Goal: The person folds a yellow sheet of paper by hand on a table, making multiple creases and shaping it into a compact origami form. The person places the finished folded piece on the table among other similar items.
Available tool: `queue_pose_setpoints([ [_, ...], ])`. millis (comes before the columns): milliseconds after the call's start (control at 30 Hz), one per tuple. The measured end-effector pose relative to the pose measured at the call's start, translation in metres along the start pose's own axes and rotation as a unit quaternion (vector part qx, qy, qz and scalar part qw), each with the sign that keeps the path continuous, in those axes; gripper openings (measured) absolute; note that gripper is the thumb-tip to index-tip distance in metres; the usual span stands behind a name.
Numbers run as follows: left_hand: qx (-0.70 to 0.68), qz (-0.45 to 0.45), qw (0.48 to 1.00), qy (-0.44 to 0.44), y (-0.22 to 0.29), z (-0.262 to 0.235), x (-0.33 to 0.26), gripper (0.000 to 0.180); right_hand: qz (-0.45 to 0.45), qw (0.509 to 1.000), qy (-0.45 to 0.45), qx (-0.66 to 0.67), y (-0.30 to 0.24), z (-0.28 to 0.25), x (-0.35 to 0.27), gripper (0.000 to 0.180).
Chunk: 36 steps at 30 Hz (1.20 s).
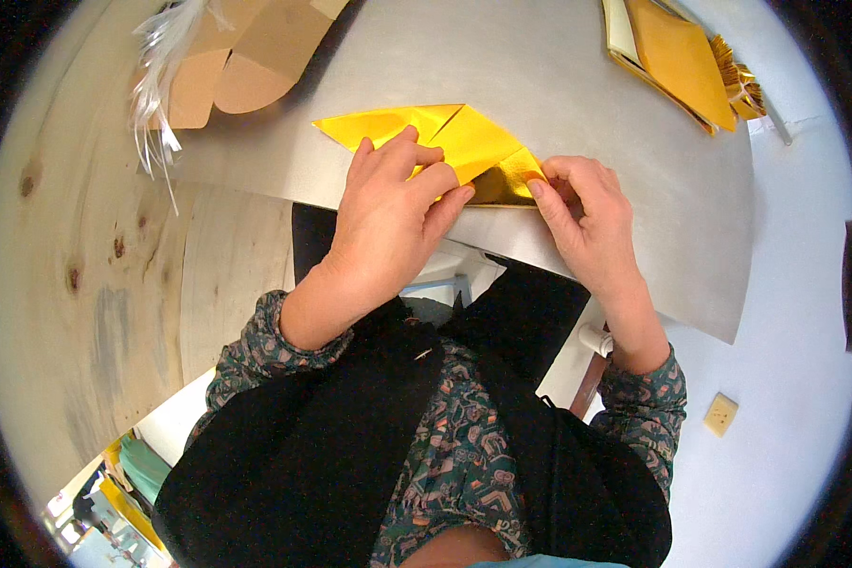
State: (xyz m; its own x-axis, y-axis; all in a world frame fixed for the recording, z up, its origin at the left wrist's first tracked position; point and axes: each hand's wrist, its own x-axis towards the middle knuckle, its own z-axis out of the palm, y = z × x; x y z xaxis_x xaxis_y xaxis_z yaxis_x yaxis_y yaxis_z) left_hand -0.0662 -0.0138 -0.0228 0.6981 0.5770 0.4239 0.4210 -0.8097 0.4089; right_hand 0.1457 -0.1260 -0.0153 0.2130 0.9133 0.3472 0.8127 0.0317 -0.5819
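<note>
A shiny gold sheet of paper [464, 142], folded into pointed flaps, lies on a grey mat [559, 76] near the table's front edge. My left hand [393, 213] rests flat on the paper's middle, fingers spread and pressing it down. My right hand [582, 213] pinches the paper's right corner between thumb and fingertips, at the darker folded flap [506, 185]. Both forearms wear patterned sleeves under a black apron.
Brown cardboard pieces [256, 52] and a bunch of clear plastic strips [161, 66] lie at the back left. A stack of gold and yellow sheets [677, 52] sits at the back right beside a crinkled gold piece [740, 80]. Light wooden tabletop [85, 218] extends to the left.
</note>
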Motion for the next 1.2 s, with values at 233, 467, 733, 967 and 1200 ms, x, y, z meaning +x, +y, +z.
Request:
queue_pose_setpoints([
  [233,-0.057,-0.026,0.998,-0.005,0.003,-0.002,0.006,0.013,-0.104,0.987,0.073,-0.097,-0.007,-0.018,-0.03,0.039],
  [467,-0.042,-0.045,0.998,-0.018,0.007,-0.003,0.011,0.015,-0.035,0.996,0.001,-0.083,-0.009,-0.015,-0.054,0.05],
  [733,-0.021,-0.044,0.998,-0.036,0.011,-0.005,0.017,0.013,-0.023,0.996,-0.007,-0.086,-0.003,-0.012,-0.053,0.058],
  [967,-0.007,-0.055,0.997,-0.048,0.011,-0.006,0.018,0.013,-0.002,0.994,-0.022,-0.11,-0.006,-0.01,-0.047,0.059],
  [1200,0.005,-0.048,0.997,-0.057,0.011,-0.006,0.019,0.014,0.018,0.993,-0.042,-0.106,-0.01,-0.012,-0.041,0.057],
])
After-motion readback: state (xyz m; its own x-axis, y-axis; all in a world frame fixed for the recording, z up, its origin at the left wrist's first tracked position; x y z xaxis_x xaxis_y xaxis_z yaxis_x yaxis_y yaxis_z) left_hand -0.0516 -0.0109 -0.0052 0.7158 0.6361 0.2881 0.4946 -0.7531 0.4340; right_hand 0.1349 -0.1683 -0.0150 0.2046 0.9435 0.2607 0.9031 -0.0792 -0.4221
